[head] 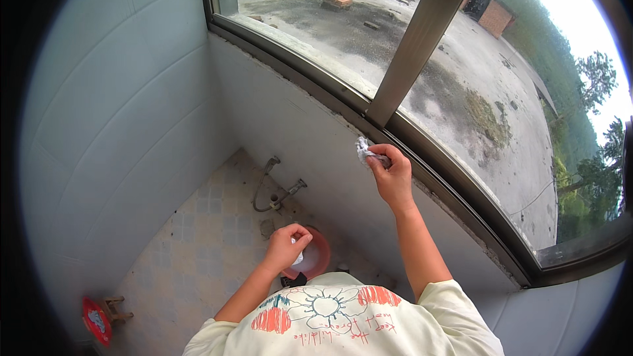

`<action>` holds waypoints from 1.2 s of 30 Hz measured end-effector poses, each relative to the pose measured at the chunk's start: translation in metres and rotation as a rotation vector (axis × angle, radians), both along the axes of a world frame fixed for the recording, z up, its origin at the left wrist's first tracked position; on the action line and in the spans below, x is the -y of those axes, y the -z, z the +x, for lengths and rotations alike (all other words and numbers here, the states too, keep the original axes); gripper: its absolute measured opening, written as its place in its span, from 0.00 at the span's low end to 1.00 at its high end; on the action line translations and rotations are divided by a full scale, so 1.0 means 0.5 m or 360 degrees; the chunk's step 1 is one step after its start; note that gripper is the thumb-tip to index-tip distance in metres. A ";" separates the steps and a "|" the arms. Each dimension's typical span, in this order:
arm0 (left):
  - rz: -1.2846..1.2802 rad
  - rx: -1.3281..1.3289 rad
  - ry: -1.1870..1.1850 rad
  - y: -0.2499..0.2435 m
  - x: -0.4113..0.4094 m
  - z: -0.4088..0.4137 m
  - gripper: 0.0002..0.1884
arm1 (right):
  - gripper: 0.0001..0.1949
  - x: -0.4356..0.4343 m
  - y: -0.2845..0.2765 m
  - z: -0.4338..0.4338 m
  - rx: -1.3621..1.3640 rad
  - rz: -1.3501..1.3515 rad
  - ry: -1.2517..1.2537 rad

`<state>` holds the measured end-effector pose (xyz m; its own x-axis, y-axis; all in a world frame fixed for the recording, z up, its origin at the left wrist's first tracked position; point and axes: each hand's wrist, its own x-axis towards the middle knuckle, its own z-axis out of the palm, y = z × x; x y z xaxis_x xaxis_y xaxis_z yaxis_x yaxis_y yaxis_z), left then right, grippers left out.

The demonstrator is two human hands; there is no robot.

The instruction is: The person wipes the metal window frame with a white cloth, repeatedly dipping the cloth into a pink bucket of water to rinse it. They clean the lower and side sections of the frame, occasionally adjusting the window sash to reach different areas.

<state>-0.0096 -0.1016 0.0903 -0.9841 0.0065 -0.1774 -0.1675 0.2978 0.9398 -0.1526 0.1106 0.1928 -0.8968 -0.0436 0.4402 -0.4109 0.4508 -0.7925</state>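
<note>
My right hand (393, 173) pinches a crumpled white cloth or paper wad (363, 151) close to the lower edge of the metal window frame (341, 91). Whether the wad touches the wall or the frame is hard to tell. Lower down, my left hand (287, 247) is curled around another white wad (298, 252), mostly hidden by the fingers. From above, that hand overlaps a pink basin (321, 247) on the floor, which holds whitish, cloudy liquid.
Two pipe fittings with a flexible hose (257, 198) stick out of the wall (296, 123) near the corner. A wooden stool (116, 309) and a red basin (94, 321) with cloth inside are at lower left. Beyond the window lies a concrete roof (316, 20) with bricks (338, 1).
</note>
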 end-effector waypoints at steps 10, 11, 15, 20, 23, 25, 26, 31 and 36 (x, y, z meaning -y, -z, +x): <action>-0.0046 -0.0030 -0.0172 -0.025 0.026 0.026 0.09 | 0.08 0.089 -0.127 -0.091 -0.1106 0.1036 -0.0062; -0.0059 -0.0049 -0.0168 -0.025 0.029 0.027 0.09 | 0.07 0.086 -0.143 -0.112 -0.1165 0.1270 -0.0078; -0.0087 -0.0086 -0.0194 -0.012 0.036 0.041 0.09 | 0.06 0.082 -0.157 -0.149 -0.1419 0.1523 -0.0036; -0.0022 -0.0063 -0.0168 0.011 0.021 0.044 0.08 | 0.06 0.109 -0.091 -0.235 -0.1557 0.1848 -0.0200; -0.0022 -0.0086 -0.0165 -0.008 0.036 0.050 0.08 | 0.03 0.147 -0.056 -0.274 -0.1290 0.2080 -0.0133; 0.0025 -0.0166 -0.0259 0.014 0.041 0.064 0.07 | 0.03 0.179 -0.057 -0.255 -0.1158 0.1989 -0.0134; 0.0127 -0.0080 -0.0353 0.018 0.047 0.073 0.06 | 0.03 0.185 -0.059 -0.238 -0.1118 0.1857 -0.0147; 0.0238 0.0012 -0.0372 0.092 0.066 0.106 0.06 | 0.05 0.297 -0.011 -0.043 -0.0723 0.1051 -0.1118; 0.0174 0.0015 -0.0363 0.076 0.073 0.109 0.07 | 0.07 0.290 0.039 -0.025 0.0061 0.0680 -0.0989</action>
<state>0.0448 -0.1380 0.0522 -0.9606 -0.1956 -0.1973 -0.2278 0.1479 0.9624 -0.1649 -0.0344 0.1732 -0.6660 -0.7062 0.2402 -0.6653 0.4166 -0.6195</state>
